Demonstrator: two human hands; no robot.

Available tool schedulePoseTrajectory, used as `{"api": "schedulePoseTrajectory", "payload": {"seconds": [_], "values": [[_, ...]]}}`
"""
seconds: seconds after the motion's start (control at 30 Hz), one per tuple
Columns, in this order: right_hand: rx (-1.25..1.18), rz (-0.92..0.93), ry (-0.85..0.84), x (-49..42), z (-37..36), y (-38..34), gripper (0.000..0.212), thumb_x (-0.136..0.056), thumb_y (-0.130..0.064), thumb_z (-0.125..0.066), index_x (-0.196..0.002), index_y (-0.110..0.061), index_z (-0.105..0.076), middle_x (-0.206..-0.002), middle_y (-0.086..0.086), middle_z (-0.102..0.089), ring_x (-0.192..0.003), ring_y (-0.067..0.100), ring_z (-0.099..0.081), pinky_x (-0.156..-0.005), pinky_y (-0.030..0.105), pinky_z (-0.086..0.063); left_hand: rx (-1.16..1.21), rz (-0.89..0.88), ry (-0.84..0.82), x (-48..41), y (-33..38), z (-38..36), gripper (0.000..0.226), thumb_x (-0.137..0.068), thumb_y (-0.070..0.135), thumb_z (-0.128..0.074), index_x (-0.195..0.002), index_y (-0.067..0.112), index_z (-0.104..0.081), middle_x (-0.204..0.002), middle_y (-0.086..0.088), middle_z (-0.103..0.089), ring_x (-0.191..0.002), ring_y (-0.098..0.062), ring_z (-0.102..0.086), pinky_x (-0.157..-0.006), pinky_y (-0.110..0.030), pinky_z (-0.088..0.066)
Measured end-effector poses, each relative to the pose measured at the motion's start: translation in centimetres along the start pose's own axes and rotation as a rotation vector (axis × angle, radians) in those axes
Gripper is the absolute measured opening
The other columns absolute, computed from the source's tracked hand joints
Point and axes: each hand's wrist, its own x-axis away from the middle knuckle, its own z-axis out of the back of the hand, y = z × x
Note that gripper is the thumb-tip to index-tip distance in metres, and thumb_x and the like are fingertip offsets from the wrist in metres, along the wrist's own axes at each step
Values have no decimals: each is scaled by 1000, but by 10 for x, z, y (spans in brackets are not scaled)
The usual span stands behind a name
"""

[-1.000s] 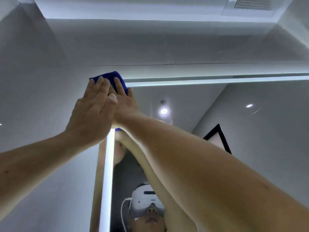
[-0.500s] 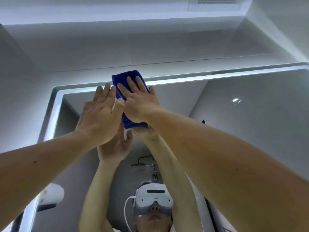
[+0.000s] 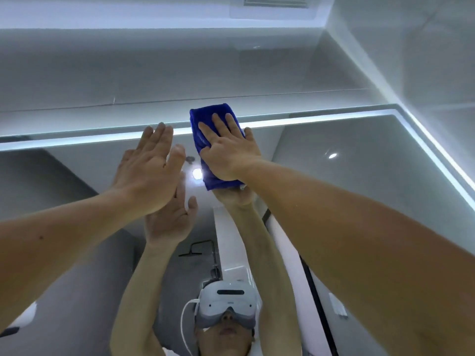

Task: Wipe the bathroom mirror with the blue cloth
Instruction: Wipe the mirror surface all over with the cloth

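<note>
2 hands apart: our right hand presses the blue cloth at the mirror's 12 o'clock edge; our open left hand risks smudges.

light: bright LED strip (cool white) | glare: reflected spotlight | edges: wide-angle bend
</note>
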Motion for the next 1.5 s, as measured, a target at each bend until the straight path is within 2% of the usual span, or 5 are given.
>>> {"api": "schedulePoseTrajectory", "payload": {"seconds": [0.33, 0.87, 1.0, 1.13, 1.5], "values": [[43, -141, -21, 15, 41, 159, 60, -101, -40, -22, -155, -36, 3, -163, -6, 14, -150, 19, 16, -118, 50, 7, 114, -49, 41, -34, 92, -21, 73, -87, 55, -3, -155, 31, 1, -161, 20, 8, -142, 8, 14, -110, -23, 11], [133, -306, -28, 54, 70, 314, 60, -101, -39, -20, -155, -34, 5, -164, -4, 12, -150, 21, 12, -118, 48, 10, 144, -161, -64, -55, 222, -73, 59, -103, 46, -13, -157, 27, 1, -163, 14, 8, -147, 0, 14, -121, -32, 5], [110, -367, -30, 61, 77, 349, 61, -100, -37, -22, -156, -34, 4, -164, -3, 11, -151, 20, 11, -120, 47, 4, -24, -291, 6, -46, 251, -95, 63, -104, 42, -27, -157, 18, -4, -165, 1, 7, -151, -16, 9, -123, -40, -2], [122, -424, -27, 71, 80, 377, 63, -99, -36, -22, -156, -32, 2, -165, -2, 8, -151, 23, 8, -120, 46, -4, 98, -264, -107, -39, 280, -113, 62, -104, 49, -15, -156, 27, 10, -162, 12, 18, -146, -3, 22, -122, -35, 9], [203, -395, -63, 106, 88, 404, 61, -102, -34, -25, -155, -35, 3, -165, -5, 7, -151, 16, 3, -119, 38, -1, 240, -359, -135, -45, 324, -108, 62, -102, 50, -17, -157, 26, -2, -164, 13, 5, -149, -3, 11, -121, -33, 3]]}}
